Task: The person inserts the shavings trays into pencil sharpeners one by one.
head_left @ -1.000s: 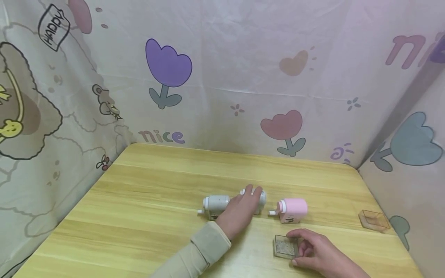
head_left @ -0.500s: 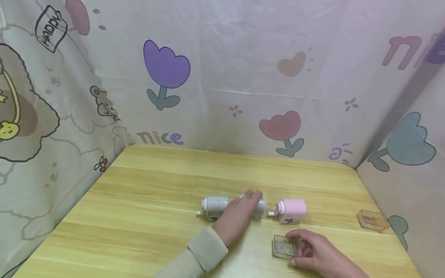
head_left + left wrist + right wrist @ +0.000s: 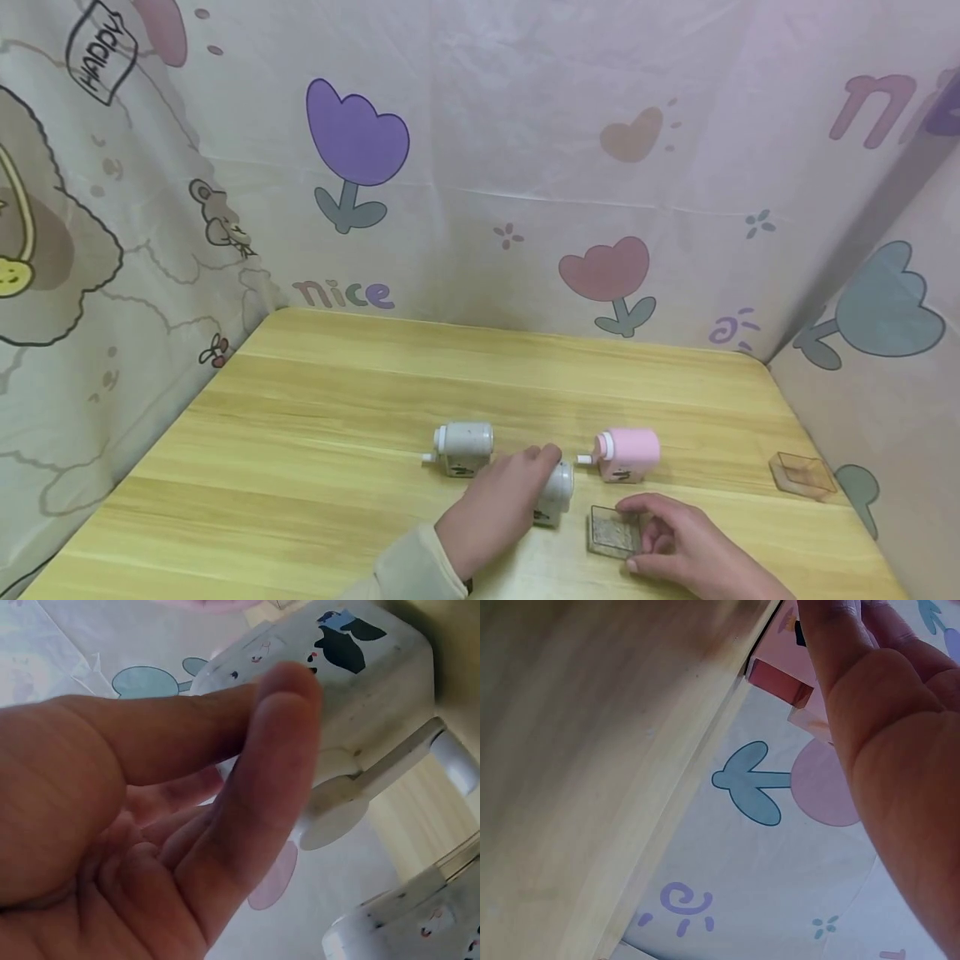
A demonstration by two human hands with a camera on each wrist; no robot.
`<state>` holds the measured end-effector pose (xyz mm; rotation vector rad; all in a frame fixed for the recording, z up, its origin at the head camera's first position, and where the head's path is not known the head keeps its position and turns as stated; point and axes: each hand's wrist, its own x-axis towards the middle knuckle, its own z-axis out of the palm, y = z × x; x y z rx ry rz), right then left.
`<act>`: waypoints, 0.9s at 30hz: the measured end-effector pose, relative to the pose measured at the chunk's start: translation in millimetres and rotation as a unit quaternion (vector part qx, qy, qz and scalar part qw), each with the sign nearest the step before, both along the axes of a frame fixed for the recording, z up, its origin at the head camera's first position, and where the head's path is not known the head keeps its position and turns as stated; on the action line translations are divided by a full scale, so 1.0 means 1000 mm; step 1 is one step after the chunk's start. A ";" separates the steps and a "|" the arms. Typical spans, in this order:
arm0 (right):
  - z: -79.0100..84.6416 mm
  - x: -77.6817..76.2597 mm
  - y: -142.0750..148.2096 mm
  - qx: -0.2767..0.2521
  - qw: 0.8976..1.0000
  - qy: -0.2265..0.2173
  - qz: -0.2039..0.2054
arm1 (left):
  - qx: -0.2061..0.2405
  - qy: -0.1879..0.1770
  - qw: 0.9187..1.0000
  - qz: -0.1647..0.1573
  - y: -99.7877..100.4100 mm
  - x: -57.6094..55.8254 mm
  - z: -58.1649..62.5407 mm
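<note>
My left hand (image 3: 498, 504) grips a grey hand-crank pencil sharpener (image 3: 553, 493), its fingers over the top and covering its left part. The left wrist view shows this sharpener's dark printed pattern and its crank (image 3: 397, 754) beyond the left hand (image 3: 187, 802). A second grey sharpener (image 3: 467, 450) stands behind and to the left, crank pointing left. To the right stands a pink sharpener (image 3: 632, 454). My right hand (image 3: 686, 537) holds a smoky clear shavings drawer (image 3: 613, 533) by its right end, thumb and forefinger on opposite sides. Grey-brown shavings show inside it.
An orange-tinted clear drawer (image 3: 802, 477) lies near the right edge of the wooden table (image 3: 337, 375). Printed cloth (image 3: 480, 150) hangs behind the table and along both sides.
My left hand has drawn the middle grey sharpener toward me, out of line with the other two sharpeners. The right hand and its drawer have stayed in place.
</note>
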<state>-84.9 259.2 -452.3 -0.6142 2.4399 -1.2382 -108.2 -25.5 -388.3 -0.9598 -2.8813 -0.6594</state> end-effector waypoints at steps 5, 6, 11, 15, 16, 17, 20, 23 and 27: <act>0.000 0.000 0.000 0.001 1.000 -0.002 -0.001 | 0.011 -0.009 1.000 -0.002 0.000 0.007 -0.001; 0.000 0.000 0.000 0.001 1.000 -0.003 -0.001 | 0.011 -0.008 1.000 -0.003 0.000 0.008 -0.001; -0.001 -0.001 0.000 -0.003 1.000 -0.007 0.002 | 0.002 -0.004 1.000 -0.009 0.003 0.010 -0.003; -0.001 -0.001 -0.001 -0.004 1.000 -0.012 0.000 | -0.006 0.016 1.000 -0.007 0.005 0.009 -0.006; -0.001 -0.001 -0.001 -0.004 1.000 -0.013 0.000 | -0.006 0.020 1.000 -0.006 0.005 0.010 -0.006; -0.001 -0.001 -0.001 -0.004 1.000 -0.015 0.000 | -0.007 0.023 1.000 -0.005 0.006 0.010 -0.007; -0.001 -0.001 -0.001 -0.002 1.000 -0.014 -0.001 | -0.010 0.029 1.000 -0.006 0.006 0.011 -0.007; 0.000 -0.001 -0.001 0.006 1.000 -0.005 -0.006 | -0.011 0.024 1.000 -0.006 0.006 0.012 -0.007; 0.000 0.000 -0.002 0.015 1.000 0.000 -0.015 | -0.019 0.000 1.000 0.006 0.006 0.013 -0.005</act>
